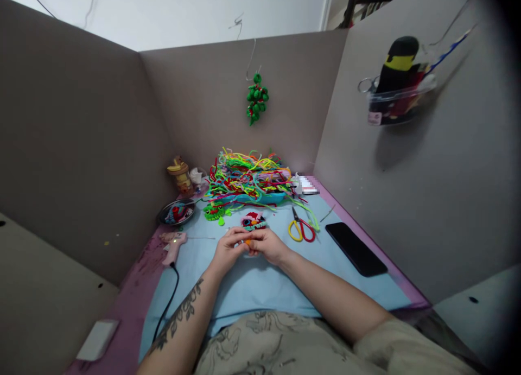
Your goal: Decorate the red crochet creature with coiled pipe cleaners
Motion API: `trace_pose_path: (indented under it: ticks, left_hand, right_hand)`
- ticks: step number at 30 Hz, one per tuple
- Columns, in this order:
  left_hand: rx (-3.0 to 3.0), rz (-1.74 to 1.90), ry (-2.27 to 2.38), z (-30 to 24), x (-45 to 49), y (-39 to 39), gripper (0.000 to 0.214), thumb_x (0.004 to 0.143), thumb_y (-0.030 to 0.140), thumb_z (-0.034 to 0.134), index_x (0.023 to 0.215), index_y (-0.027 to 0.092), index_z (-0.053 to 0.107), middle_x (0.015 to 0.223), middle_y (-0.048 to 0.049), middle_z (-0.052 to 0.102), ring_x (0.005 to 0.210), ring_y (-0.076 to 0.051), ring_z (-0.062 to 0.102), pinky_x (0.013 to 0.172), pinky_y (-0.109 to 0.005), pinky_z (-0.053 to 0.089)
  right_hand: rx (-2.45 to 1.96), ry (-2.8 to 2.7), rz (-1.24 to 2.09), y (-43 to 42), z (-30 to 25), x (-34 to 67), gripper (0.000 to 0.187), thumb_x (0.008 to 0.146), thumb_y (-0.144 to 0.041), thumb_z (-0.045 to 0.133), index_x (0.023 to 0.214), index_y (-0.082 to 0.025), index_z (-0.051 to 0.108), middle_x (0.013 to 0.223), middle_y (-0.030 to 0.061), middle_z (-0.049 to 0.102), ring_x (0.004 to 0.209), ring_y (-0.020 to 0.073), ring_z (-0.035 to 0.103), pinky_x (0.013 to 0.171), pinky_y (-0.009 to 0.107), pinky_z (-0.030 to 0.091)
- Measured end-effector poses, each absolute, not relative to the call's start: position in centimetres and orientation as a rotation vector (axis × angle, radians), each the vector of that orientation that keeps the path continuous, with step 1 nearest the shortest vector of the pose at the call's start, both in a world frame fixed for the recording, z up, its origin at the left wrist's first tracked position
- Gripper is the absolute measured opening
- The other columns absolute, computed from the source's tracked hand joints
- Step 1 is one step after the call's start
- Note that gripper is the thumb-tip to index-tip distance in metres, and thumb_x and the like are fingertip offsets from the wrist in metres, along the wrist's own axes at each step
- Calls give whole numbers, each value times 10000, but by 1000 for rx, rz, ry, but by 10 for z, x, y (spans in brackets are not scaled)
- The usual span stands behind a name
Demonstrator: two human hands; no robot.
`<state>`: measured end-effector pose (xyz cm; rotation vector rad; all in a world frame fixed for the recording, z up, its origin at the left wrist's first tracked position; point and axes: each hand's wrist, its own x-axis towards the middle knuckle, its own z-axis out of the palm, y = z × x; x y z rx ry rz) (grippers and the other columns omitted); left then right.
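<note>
Left hand (233,246) and right hand (266,245) jointly pinch a small orange piece (248,241), on the near side of a fuzzy red-and-pink figure (257,218); probably light and soft, it suits gentle edge grips.

Scissors (298,220) on blue cloth (268,283), apparently

The head view looks forward and down from above the near edge of the desk (133,302), over the wearer's shirt (264,345), facing the back panel (195,98) beyond the far edge; left hand (231,245) and right hand (267,243) appear close, below its center.
</note>
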<state>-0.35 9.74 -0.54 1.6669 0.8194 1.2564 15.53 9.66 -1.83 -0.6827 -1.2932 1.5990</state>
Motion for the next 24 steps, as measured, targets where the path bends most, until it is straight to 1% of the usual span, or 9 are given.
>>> trace_pose_path:
  ticks: [5,9,12,14,16,20,24]
  left_hand:
    - [1702,1266,801,-8,-4,99,213,688,334,745,888,264,768,949,-78,642,899,-226,581,843,-376,461]
    - [1786,1295,818,-7,-5,98,213,731,328,709,929,268,760,949,-81,642,909,-229,584,839,-372,462]
    - [1901,1321,844,-5,-5,96,194,768,319,675,940,277,754,970,-86,647,905,-228,586,820,-373,464]
    - [1988,1348,853,-4,-5,95,165,780,307,663,912,281,758,928,-84,662,875,-225,586,801,-374,459]
    - [2062,1369,856,-3,-5,94,148,793,291,647,892,280,758,861,-79,675,834,-222,584,785,-371,449]
    - [2116,1411,896,-3,-4,92,159,824,268,602,882,257,749,806,-77,672,784,-215,575,749,-350,437]
    - [2151,1451,919,-3,-4,89,163,842,259,573,848,226,733,776,-68,638,770,-202,555,710,-322,437]
  right_hand:
    - [-695,-1274,1542,93,-15,154,288,667,-412,769,685,-134,696,504,-23,572,462,80,486,470,211,356]
    - [-675,-1244,1627,95,-16,154,381,637,-475,779,746,-124,680,503,-26,565,449,72,466,442,198,312]
    - [-646,-1160,1702,98,-21,153,448,589,-481,810,827,-154,615,522,-53,558,415,65,456,393,182,281]
    - [-624,-1100,1747,99,-24,152,511,553,-466,835,871,-189,546,572,-69,565,407,62,463,367,171,267]
    - [-617,-1078,1772,100,-25,152,547,532,-461,847,866,-204,498,598,-79,558,406,56,463,351,164,255]
    - [-610,-1119,1763,98,-25,150,512,569,-490,821,817,-191,488,551,-90,507,383,43,407,336,167,226]
    - [-594,-1117,1774,96,-24,146,488,593,-500,805,804,-180,504,524,-92,483,385,40,375,340,166,225]
